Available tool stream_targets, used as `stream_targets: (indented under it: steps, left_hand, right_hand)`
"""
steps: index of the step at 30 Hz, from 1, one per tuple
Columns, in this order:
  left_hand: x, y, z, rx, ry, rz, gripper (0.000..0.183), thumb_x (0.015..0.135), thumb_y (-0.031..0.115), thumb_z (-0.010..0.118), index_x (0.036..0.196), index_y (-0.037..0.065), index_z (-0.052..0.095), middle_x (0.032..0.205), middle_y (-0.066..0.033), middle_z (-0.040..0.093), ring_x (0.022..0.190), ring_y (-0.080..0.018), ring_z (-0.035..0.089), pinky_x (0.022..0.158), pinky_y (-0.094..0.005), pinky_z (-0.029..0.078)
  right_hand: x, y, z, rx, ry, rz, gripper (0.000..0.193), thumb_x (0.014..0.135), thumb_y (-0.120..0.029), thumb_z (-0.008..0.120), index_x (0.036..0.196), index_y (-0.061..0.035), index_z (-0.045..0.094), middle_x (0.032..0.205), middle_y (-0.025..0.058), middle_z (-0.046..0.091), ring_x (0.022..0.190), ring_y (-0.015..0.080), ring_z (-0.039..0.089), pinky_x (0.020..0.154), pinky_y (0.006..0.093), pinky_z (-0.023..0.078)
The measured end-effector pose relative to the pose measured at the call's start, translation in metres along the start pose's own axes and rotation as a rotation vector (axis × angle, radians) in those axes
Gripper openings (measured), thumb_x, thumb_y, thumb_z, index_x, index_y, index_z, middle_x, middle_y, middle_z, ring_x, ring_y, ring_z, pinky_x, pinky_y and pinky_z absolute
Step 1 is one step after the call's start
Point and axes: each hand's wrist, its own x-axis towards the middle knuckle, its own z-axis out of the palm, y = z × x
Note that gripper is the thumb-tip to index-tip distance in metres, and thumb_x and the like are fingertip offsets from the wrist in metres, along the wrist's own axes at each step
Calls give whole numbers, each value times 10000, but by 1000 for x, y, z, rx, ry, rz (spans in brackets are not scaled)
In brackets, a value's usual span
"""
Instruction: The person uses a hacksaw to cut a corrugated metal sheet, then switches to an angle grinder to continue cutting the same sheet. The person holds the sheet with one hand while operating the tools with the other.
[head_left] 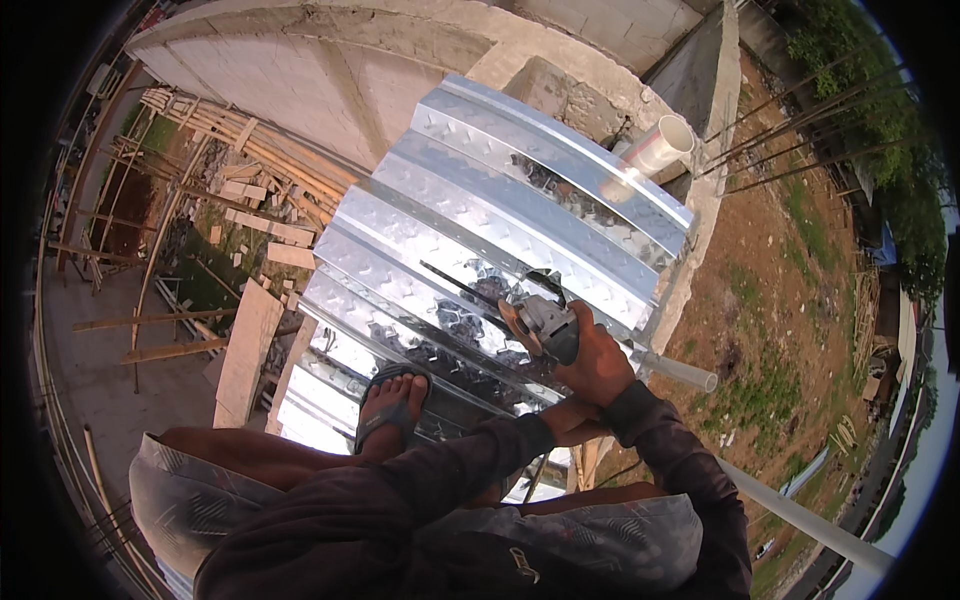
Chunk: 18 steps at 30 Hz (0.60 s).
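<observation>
An angle grinder [549, 328] with a grey head and a brownish disc rests low over a shiny corrugated metal sheet [405, 215]. My right hand [603, 358] is wrapped around its body. A dark narrow line runs across the sheet from the disc toward the upper left. My left hand [572, 422] is close beneath my right wrist, near the back of the grinder; its fingers are hidden, so what it touches does not show. My sandalled foot [392, 405] stands on the sheet, left of the grinder.
A white pipe [662, 146] sticks up beyond the sheet's far right corner, and a second pipe [688, 372] juts out right. A concrete wall [275, 85] borders the far side. Bamboo poles [245, 135] and boards [248, 345] lie lower left; grassy ground [780, 330] drops away right.
</observation>
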Motion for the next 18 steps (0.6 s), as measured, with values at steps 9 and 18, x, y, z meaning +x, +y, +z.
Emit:
stream_targets:
  steps: [9,18]
  left_hand:
    - [-2,2,4,-5,19,26,511,888,-31,671,1366,-5,494,1353,-165,590,1248,-316,599,1110,-485,488]
    - [-3,5,5,82,-7,16,582,875,29,708,1408,-12,478,1389,-151,570,1296,-295,555,1154,-475,422]
  right_hand:
    - [1,2,2,10,-9,-12,976,678,-191,827,1494,-94,300,1041,296,644,966,470,665,856,499,545]
    - [1,2,2,3,2,-14,974,668,-175,825,1486,-96,302,1030,296,646,948,472,671,839,503,551]
